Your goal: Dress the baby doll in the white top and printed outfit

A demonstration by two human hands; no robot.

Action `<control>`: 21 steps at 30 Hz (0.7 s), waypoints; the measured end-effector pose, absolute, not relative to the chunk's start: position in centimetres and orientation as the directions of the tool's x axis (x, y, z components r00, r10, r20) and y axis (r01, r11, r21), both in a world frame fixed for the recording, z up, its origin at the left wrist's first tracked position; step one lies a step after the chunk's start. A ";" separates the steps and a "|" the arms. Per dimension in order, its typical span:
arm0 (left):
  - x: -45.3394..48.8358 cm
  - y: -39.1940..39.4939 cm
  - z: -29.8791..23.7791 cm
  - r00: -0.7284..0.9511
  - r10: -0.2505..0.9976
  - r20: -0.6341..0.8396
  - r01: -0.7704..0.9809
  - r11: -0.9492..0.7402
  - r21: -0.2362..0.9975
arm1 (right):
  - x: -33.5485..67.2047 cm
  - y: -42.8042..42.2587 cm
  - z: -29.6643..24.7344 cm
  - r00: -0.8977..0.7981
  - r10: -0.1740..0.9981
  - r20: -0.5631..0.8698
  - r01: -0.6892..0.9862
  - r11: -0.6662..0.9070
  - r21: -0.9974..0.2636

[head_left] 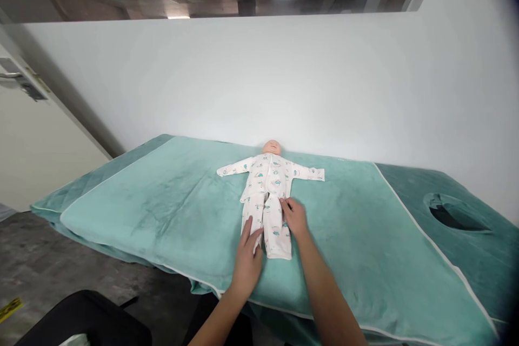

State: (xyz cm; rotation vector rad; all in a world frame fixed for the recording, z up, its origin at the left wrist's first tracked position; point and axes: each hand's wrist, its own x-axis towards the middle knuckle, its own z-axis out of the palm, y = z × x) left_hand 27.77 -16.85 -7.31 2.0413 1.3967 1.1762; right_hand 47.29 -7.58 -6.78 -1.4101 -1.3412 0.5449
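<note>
A baby doll [272, 147] lies on its back on the green bed cover, its head toward the wall. It has on a white printed baby top [268, 174], sleeves spread out to both sides. Below the top are matching baby trousers [277, 232], legs pointing toward me; any doll legs inside are hidden. My left hand [248, 259] rests over the lower end of the left trouser leg, fingers stretched out. At the outer edge of the right trouser leg, my right hand [295, 217] pinches the fabric near the hip between thumb and fingers.
The green-covered bed [162, 211] stands against a white wall [259, 81]. At its right end is a face hole [456, 216]. A door [36, 135] is on the left. A black chair [85, 319] stands by the bed's front edge.
</note>
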 end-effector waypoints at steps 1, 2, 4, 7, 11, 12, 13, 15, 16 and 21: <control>27.7 -17.0 -7.3 0.147 0.897 0.416 0.562 -0.422 0.712 | 47.3 -7.5 -6.9 0.285 0.897 0.339 0.421 0.200 -0.885; 27.6 -17.2 -7.2 0.152 0.897 0.415 0.558 -0.424 0.713 | 47.4 -7.4 -7.0 0.319 0.881 0.349 0.416 0.201 -0.887; 27.3 -17.3 -6.9 0.154 0.895 0.419 0.535 -0.432 0.726 | 47.5 -7.1 -7.1 0.408 0.838 0.363 0.405 0.190 -0.894; 26.5 -16.3 -5.8 0.108 0.889 0.446 0.486 -0.438 0.756 | 47.7 -6.2 -7.4 0.479 0.774 0.414 0.473 0.170 -0.864; 24.5 -11.2 -5.2 0.019 0.902 0.431 0.501 -0.382 0.777 | 48.3 -4.5 -7.8 0.374 0.772 0.513 0.653 0.174 -0.738; 24.0 -9.4 -5.4 0.027 0.913 0.407 0.523 -0.360 0.772 | 48.5 -4.1 -8.0 0.332 0.790 0.515 0.690 0.169 -0.704; 23.6 -7.6 -5.6 0.063 0.921 0.384 0.553 -0.352 0.755 | 48.7 -3.6 -8.1 0.291 0.811 0.508 0.726 0.159 -0.669; 23.1 -4.1 -6.2 0.169 0.915 0.366 0.623 -0.387 0.680 | 49.3 -2.5 -8.3 0.223 0.851 0.476 0.796 0.123 -0.592; 23.0 -2.5 -6.4 0.218 0.903 0.370 0.654 -0.417 0.632 | 49.5 -2.0 -8.4 0.197 0.869 0.454 0.830 0.099 -0.549; 23.5 2.8 -5.9 0.289 0.890 0.353 0.819 -0.421 0.390 | 51.0 0.9 -9.1 0.177 0.926 0.335 0.937 -0.055 -0.345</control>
